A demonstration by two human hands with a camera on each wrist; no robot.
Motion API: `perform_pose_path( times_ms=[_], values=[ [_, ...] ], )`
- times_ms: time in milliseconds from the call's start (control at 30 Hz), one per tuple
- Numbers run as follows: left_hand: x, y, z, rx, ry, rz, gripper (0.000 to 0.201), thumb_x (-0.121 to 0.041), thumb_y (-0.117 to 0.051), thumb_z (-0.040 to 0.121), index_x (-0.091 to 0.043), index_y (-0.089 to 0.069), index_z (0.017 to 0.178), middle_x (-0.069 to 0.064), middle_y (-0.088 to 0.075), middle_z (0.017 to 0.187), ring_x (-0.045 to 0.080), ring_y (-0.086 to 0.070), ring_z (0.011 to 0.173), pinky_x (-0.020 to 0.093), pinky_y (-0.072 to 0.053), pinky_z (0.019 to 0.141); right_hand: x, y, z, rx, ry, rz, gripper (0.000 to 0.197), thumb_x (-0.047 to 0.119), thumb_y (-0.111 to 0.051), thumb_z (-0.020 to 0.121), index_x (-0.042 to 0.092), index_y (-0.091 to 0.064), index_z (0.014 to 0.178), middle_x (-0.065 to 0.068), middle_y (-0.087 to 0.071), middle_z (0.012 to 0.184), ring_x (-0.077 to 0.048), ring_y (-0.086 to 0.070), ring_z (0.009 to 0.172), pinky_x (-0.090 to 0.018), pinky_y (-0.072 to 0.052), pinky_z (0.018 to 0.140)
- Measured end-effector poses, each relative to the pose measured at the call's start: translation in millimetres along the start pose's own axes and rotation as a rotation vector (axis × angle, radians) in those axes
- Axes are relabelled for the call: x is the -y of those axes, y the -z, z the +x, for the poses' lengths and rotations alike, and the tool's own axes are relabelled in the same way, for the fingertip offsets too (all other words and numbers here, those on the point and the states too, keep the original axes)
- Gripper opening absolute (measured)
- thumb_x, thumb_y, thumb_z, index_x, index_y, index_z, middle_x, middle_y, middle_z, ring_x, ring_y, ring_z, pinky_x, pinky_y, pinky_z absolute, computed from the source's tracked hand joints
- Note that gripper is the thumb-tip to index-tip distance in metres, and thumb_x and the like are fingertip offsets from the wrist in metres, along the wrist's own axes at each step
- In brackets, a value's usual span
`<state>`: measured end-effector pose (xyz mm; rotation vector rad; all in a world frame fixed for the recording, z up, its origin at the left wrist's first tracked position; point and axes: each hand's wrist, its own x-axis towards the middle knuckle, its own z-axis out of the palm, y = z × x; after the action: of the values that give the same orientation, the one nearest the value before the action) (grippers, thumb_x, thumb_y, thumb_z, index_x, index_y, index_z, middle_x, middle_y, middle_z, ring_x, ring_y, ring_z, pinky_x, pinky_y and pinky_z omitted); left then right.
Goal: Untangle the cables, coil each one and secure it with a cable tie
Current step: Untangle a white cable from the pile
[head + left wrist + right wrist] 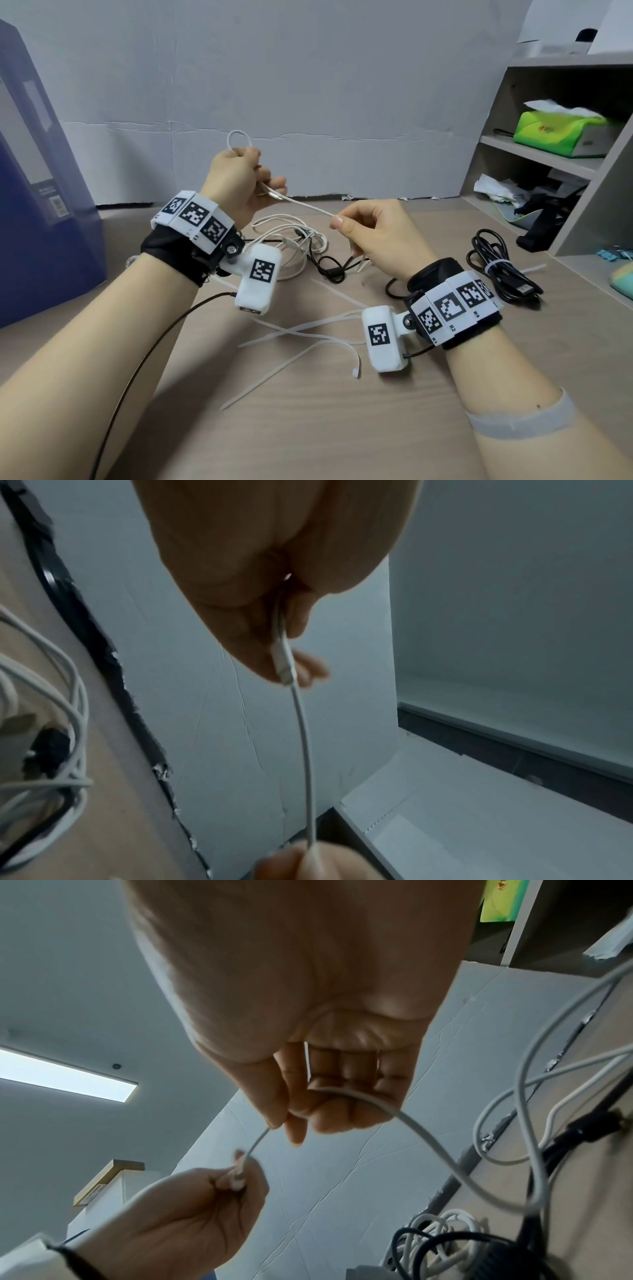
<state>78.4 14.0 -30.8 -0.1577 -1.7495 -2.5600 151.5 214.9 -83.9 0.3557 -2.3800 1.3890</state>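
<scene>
A thin white cable (305, 205) stretches between both raised hands above the table. My left hand (239, 178) grips its plug end (282, 660), with a small loop (238, 140) sticking up above the fist. My right hand (359, 228) pinches the same cable (407, 1121) between thumb and forefinger; the rest runs down to a tangle of white and black cables (298, 246) on the table. Several white cable ties (308, 334) lie loose on the wood nearer to me. A black cable (500, 270), coiled and bound with a white tie, lies at right.
A grey shelf unit (555, 161) with a green tissue pack (565, 130) stands at right. A dark blue box (37, 192) stands at left. A white paper backdrop (308, 85) closes the back. A thin dark wire (144, 356) runs from the left wrist camera.
</scene>
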Motion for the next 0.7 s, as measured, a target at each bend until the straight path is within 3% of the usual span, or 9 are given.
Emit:
perform_pose_path(
  times_ms=[133,167,233,300,367,500,600,700],
  values=[
    [-4,9,7,0.017,-0.004,0.075,0.023,-0.015,-0.039,0.107,-0.018,-0.041,0.085,-0.007,-0.030,0.047,0.007,-0.024,0.037,0.015,-0.021,0.038,-4,0,2,-0.067,-0.006,-0.008,0.014,0.023,-0.069,0.093,0.012,-0.074,0.085,0.012,-0.058,0.058,-0.013,-0.053,0.057,-0.034,-0.048,0.058],
    [-3,9,6,0.049,0.006,0.115,0.023,-0.015,-0.041,0.106,-0.019,-0.042,0.084,-0.007,-0.030,0.048,0.006,-0.022,0.037,0.014,-0.017,0.037,-4,0,3,-0.084,-0.003,-0.011,0.014,0.023,-0.070,0.093,0.013,-0.074,0.085,0.013,-0.058,0.059,-0.012,-0.052,0.058,-0.037,-0.050,0.062],
    [1,4,3,0.123,0.031,0.213,0.022,-0.014,-0.044,0.105,-0.018,-0.044,0.084,-0.004,-0.032,0.051,0.006,-0.022,0.038,0.012,-0.016,0.036,-3,0,3,-0.097,-0.001,-0.011,0.013,0.021,-0.071,0.093,0.014,-0.075,0.083,0.014,-0.056,0.056,-0.007,-0.049,0.054,-0.033,-0.048,0.059],
    [7,-3,-3,0.196,0.056,0.315,0.020,-0.015,-0.046,0.105,-0.017,-0.047,0.086,0.000,-0.041,0.054,0.009,-0.031,0.041,0.013,-0.020,0.036,-3,0,2,-0.100,0.002,-0.011,0.013,0.020,-0.070,0.092,0.016,-0.074,0.080,0.015,-0.052,0.049,-0.004,-0.043,0.045,-0.024,-0.037,0.051],
    [13,-10,-10,0.272,0.089,0.389,0.016,-0.017,-0.048,0.105,-0.015,-0.050,0.089,0.005,-0.055,0.061,0.016,-0.047,0.048,0.018,-0.033,0.038,-2,0,2,-0.109,0.015,-0.026,0.013,0.020,-0.071,0.092,0.016,-0.074,0.080,0.016,-0.049,0.047,-0.004,-0.041,0.044,-0.017,-0.032,0.050],
    [19,-20,-25,0.411,0.169,0.449,0.013,-0.018,-0.048,0.106,-0.011,-0.050,0.095,0.011,-0.068,0.074,0.022,-0.067,0.058,0.027,-0.051,0.049,0,1,1,-0.110,0.047,-0.043,0.011,0.021,-0.074,0.090,0.014,-0.078,0.082,0.013,-0.049,0.051,-0.004,-0.038,0.051,-0.018,-0.031,0.053],
    [20,-23,-30,0.454,0.197,0.469,0.014,-0.019,-0.045,0.107,-0.009,-0.048,0.098,0.018,-0.070,0.075,0.028,-0.071,0.064,0.032,-0.057,0.055,1,1,0,-0.072,0.063,-0.052,0.012,0.022,-0.074,0.088,0.014,-0.080,0.081,0.007,-0.056,0.057,-0.003,-0.041,0.053,-0.019,-0.032,0.055],
    [22,-24,-33,0.490,0.208,0.521,0.016,-0.021,-0.042,0.108,-0.009,-0.046,0.099,0.016,-0.067,0.066,0.027,-0.065,0.055,0.032,-0.053,0.052,1,1,0,-0.069,0.053,-0.063,0.011,0.019,-0.074,0.088,0.014,-0.079,0.080,0.014,-0.061,0.055,-0.001,-0.048,0.054,-0.020,-0.037,0.060]
  ],
)
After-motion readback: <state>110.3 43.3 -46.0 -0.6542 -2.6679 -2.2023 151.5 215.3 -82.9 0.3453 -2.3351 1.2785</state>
